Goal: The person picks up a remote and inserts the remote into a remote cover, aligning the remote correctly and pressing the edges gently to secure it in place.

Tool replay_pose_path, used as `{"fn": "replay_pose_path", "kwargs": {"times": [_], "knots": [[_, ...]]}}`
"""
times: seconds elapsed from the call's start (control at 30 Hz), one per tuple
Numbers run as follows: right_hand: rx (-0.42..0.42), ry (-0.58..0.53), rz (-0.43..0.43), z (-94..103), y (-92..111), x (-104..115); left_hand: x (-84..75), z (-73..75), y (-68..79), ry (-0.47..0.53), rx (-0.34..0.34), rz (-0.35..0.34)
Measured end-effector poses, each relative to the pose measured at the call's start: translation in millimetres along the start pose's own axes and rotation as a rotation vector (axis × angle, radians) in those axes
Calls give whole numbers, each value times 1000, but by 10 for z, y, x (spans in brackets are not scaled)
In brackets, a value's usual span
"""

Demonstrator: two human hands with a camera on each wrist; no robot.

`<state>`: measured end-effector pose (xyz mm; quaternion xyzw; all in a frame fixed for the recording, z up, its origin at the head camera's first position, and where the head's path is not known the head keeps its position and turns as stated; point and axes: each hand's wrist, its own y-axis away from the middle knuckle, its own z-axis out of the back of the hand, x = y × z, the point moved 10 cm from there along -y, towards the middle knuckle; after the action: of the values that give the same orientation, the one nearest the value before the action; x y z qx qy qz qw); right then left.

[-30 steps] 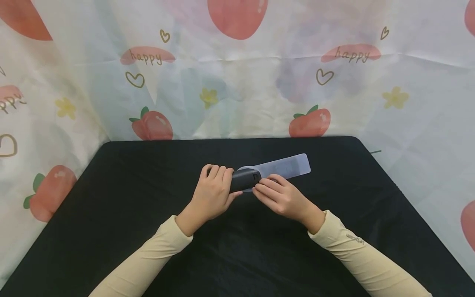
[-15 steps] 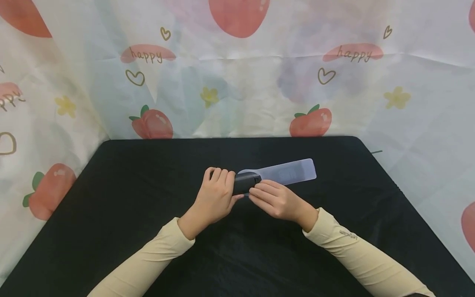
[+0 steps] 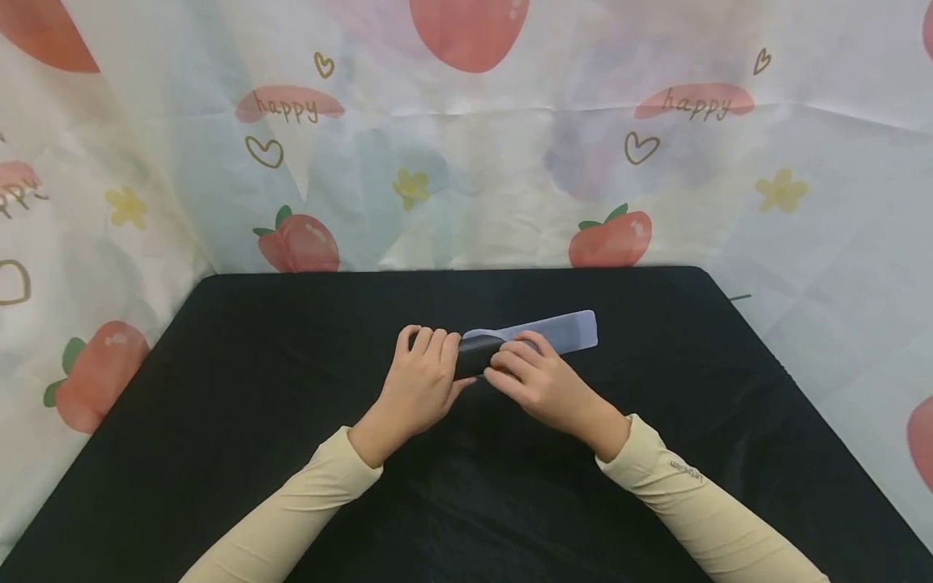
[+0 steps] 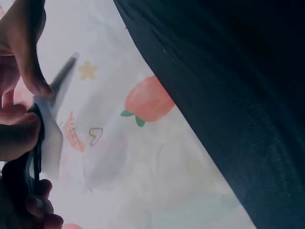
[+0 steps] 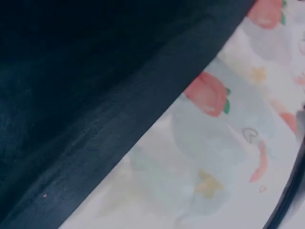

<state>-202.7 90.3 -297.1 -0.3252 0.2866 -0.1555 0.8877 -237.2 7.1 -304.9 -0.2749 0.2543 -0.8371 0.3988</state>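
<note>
Over the middle of the table I hold a slim tool with a black body [image 3: 477,356] and a pale bluish, see-through flat strip [image 3: 577,330] jutting to the right. My left hand [image 3: 419,379] grips the black body with its fingers over the far side and the thumb on the near side. My right hand [image 3: 537,382] pinches the body's right end, its bent fingers covering that end and the base of the strip. In the left wrist view the black body [image 4: 18,174] curves under the fingers, with a whitish part [image 4: 51,143] beside it.
A black-covered table [image 3: 466,502] lies beneath both hands. Behind it and at the sides hangs a light curtain [image 3: 466,186] printed with peaches, hearts and flowers. Along the right wrist view's edge runs a dark curved strip [image 5: 286,198].
The strip first shifts slightly right and nearer, then back left. My right fingers have moved over the black body's right end, hiding it. The left hand stays nearly still on the body.
</note>
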Motion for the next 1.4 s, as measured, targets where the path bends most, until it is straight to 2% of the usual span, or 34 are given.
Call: {"fn": "replay_pose_path", "kwargs": {"times": [0.13, 0.23, 0.33, 0.57, 0.67, 0.77, 0.83, 0.9, 1.07, 1.17, 1.3, 1.4], "knots": [[100, -82, -244, 18, 40, -390, 28, -6, 29, 42, 0, 4], [211, -97, -343, -8, 92, -590, 57, -6, 44, 69, -8, 12], [238, -78, -348, -11, 108, -611, 76, 8, 39, 98, -16, 17], [157, 91, -265, 7, 75, -433, 92, 106, -51, 85, -31, -3], [166, 85, -265, -6, 55, -402, 86, 187, -78, 42, -84, -18], [218, 53, -304, -39, 43, -427, 60, 282, -87, 4, -159, -37], [250, 52, -323, -59, 41, -446, 50, 313, -92, -10, -175, -37], [267, 73, -328, -70, 37, -456, 61, 286, -101, -9, -131, -20], [251, 152, -332, -69, 67, -473, 102, 78, -88, 56, 107, 24], [242, 150, -355, -73, 98, -487, 99, 6, -64, 113, 198, 30], [225, 97, -379, -69, 102, -490, 83, -21, -56, 156, 220, 16], [222, 0, -398, -59, 95, -488, 60, 14, -58, 131, 170, -27]]}}
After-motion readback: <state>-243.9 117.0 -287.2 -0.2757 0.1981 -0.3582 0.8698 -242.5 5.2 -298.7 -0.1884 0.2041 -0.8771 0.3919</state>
